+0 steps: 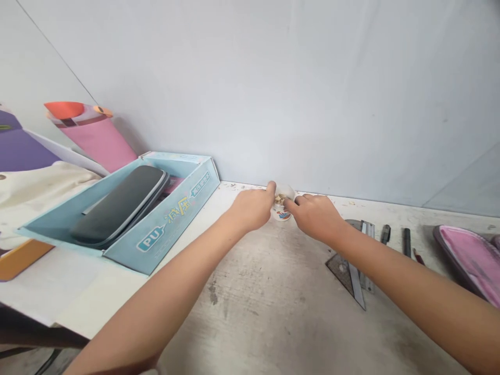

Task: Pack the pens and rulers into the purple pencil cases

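Observation:
A small white paper cup (282, 209) with a coloured print stands at the back of the pale, scuffed desk (269, 276), close to the wall, with tan pieces showing at its mouth. My left hand (252, 208) comes in from the left, its fingers against the cup's left side and rim. My right hand (314, 216) reaches in from the right, its index finger over the cup's mouth. Whether that finger holds anything is hidden.
A light blue open box (164, 242) holding a dark grey zip case (119, 205) sits to the left. A clear set square (344, 273), a steel ruler (356, 284), dark pens (407, 242) and a pink-lined case (472, 260) lie to the right. A pale wall (312, 94) rises behind.

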Demonstrator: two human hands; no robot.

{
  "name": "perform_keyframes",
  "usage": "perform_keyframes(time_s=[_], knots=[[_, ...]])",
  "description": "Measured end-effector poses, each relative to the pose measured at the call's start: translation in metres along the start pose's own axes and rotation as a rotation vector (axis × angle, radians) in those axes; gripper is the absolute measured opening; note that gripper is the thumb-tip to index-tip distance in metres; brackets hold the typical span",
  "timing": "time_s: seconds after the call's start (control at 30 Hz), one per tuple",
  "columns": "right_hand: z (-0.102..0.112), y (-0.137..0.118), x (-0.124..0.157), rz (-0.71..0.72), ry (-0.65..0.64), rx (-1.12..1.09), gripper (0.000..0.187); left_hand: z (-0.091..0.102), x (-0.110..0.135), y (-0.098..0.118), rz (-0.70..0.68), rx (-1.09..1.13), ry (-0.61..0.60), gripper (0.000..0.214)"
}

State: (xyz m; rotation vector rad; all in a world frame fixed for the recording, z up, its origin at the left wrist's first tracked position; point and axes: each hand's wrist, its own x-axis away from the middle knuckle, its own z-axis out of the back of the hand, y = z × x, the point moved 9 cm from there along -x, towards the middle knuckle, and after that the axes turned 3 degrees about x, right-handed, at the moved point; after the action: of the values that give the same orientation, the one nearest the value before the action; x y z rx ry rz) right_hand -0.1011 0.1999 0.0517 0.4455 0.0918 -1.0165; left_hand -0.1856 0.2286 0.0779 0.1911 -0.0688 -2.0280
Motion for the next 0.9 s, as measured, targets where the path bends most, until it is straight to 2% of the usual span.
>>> perform_keyframes(time_s=[0.17, 0.3, 0.43, 0.57, 0.63, 0.77, 0.83, 0.9], knots=[[-0.006, 0.002, 0.001, -0.031, -0.036, -0.022, 0.029, 0.01, -0.004, 0.001, 0.006, -0.088, 0.063, 0.027], [-0.005, 0.005, 0.0, -0.034, -0.054, -0.037, 0.027, 0.0, -0.007, 0.007, -0.017, -0.092, -0.012, 0.028], [0.004, 0.031, -0.002, -0.137, -0.073, -0.041, 0.025, 0.017, -0.005, 0.009, -0.045, 0.105, 0.124, 0.026], [0.016, 0.065, 0.001, -0.308, -0.006, -0.022, 0.031, 0.033, 0.003, 0.003, 0.011, 0.395, 0.223, 0.024], [0.012, 0.07, 0.004, -0.32, -0.025, -0.019, 0.032, 0.03, 0.007, 0.004, 0.02, 0.521, 0.215, 0.024], [-0.006, 0.069, 0.012, -0.314, -0.144, -0.085, 0.033, 0.021, 0.015, 0.019, -0.031, 0.685, 0.166, 0.026], [0.0, 0.074, 0.02, -0.36, -0.114, -0.15, 0.035, 0.02, 0.018, 0.03, -0.058, 0.719, 0.145, 0.027], [0.014, 0.08, 0.031, -0.385, -0.033, -0.27, 0.035, 0.019, 0.019, 0.043, -0.071, 0.748, 0.13, 0.028]])
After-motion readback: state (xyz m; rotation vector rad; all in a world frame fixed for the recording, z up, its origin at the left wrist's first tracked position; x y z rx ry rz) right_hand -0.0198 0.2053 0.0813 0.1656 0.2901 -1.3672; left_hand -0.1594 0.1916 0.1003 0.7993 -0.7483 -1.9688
